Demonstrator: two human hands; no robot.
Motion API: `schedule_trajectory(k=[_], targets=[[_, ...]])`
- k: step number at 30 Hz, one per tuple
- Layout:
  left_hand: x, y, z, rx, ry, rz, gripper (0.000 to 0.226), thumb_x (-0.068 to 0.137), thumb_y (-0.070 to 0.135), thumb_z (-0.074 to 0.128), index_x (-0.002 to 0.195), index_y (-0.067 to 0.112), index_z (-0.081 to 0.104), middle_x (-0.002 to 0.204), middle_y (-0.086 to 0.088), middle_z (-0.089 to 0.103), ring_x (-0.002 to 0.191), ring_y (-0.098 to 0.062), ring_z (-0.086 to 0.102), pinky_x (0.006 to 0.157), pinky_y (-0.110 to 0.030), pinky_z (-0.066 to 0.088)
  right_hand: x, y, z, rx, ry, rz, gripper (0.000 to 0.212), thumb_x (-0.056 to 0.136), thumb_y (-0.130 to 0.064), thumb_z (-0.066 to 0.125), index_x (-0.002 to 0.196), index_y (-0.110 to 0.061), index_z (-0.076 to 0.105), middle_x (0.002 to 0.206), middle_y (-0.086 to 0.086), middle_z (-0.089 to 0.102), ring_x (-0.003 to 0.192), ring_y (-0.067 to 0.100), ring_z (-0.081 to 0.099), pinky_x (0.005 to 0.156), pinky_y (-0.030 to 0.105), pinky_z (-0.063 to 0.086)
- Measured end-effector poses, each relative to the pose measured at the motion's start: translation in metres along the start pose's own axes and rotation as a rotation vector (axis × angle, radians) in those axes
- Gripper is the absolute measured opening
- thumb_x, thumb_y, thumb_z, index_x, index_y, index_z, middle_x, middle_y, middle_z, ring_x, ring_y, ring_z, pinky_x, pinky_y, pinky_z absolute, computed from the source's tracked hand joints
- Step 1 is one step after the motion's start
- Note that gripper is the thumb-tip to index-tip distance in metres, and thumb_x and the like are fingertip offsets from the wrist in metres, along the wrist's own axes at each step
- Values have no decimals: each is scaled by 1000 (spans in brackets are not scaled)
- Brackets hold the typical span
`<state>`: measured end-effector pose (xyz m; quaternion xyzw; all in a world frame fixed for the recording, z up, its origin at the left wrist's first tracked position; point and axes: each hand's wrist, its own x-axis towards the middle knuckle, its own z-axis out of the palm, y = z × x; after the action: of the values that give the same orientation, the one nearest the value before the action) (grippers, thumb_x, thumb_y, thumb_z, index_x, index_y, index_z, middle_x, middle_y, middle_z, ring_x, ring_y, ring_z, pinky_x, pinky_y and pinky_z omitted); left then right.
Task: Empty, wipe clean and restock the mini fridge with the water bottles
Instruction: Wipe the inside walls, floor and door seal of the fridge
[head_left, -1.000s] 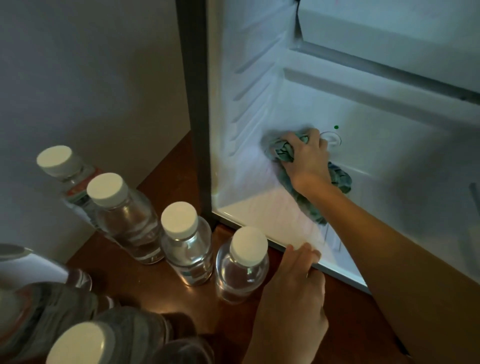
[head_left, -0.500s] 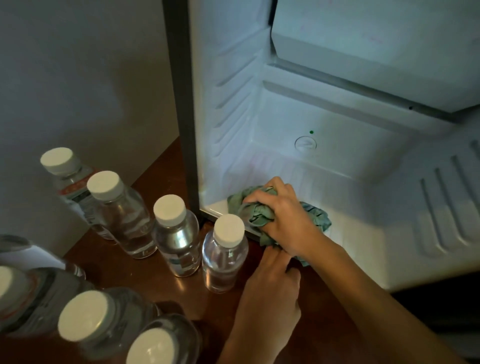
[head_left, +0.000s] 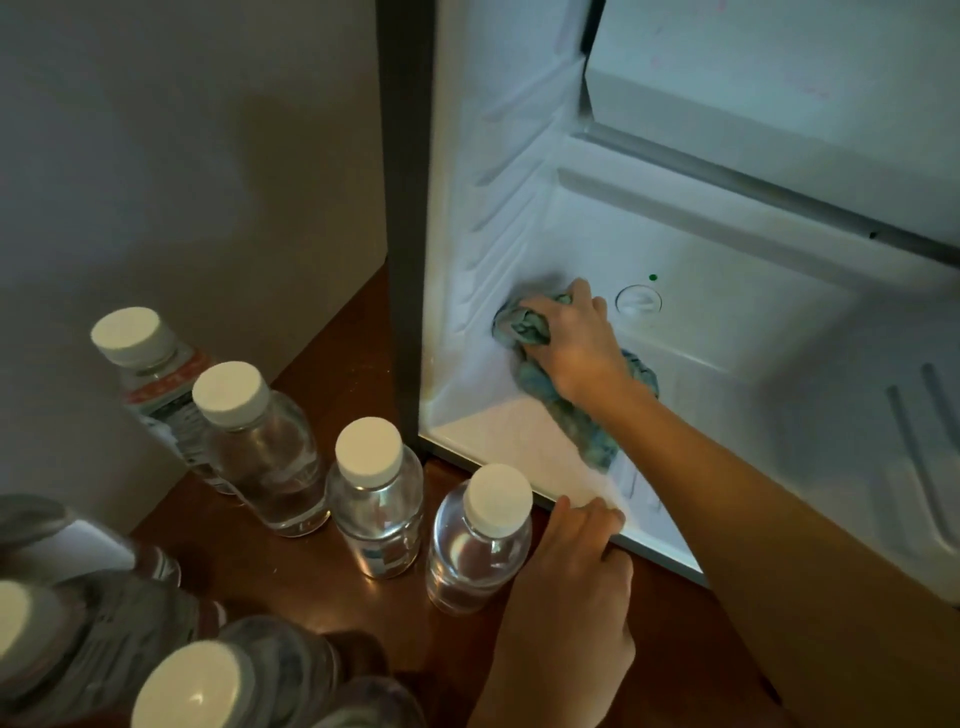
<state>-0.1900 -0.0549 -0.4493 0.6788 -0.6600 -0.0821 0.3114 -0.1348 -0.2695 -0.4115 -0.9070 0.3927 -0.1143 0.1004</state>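
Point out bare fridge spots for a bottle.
Free: fridge floor right of the cloth, toward the ribbed wall; also the corner between cloth and front lip, gripped by the left hand. Crowded: where the right hand holds the cloth, and the wood among the water bottles.

Fridge (head_left: 737, 332) open — 4 bottles (head_left: 376, 499) lined outside.

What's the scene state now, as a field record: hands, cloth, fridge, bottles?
fridge: open, nothing stored in the visible part
right hand: grips cloth at the inner back left corner
left hand: grips the fridge's front lip
bottles: capped, four upright in a row on wood surface left of the fridge, more blurred nearer
stage: wiping; restock not begun
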Motion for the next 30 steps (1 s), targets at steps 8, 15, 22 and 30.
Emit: schedule_trajectory(k=[8,15,22,30], targets=[[-1,2,0,-3,46,-34,29,55,0,78,59,18,55,120,4,60,121,-12,50,95,-36,53,-2,-9,-6,7,-50,50,43,92,-19,61,133,-31,57,124,13,36,114,38,41,103,50,43],[0,6,-2,-19,-9,-49,32,43,8,83,66,18,63,98,4,65,103,-17,65,67,-20,55,-101,-23,-8,110,-136,-350,47,83,-22,79,125,-35,62,109,0,35,103,23,41,89,41,48],[1,9,-1,31,-4,-49,29,48,15,80,63,25,57,119,11,59,121,-14,56,73,-16,52,-73,-24,-4,-15,-87,-239,51,87,-23,73,134,-33,57,116,9,39,104,31,44,90,48,49],[0,5,2,79,4,-17,44,40,15,87,53,25,46,117,12,62,122,-9,55,89,-27,55,19,-8,-3,-79,-18,146,36,97,-21,55,130,-32,56,132,13,34,122,39,38,101,51,44]])
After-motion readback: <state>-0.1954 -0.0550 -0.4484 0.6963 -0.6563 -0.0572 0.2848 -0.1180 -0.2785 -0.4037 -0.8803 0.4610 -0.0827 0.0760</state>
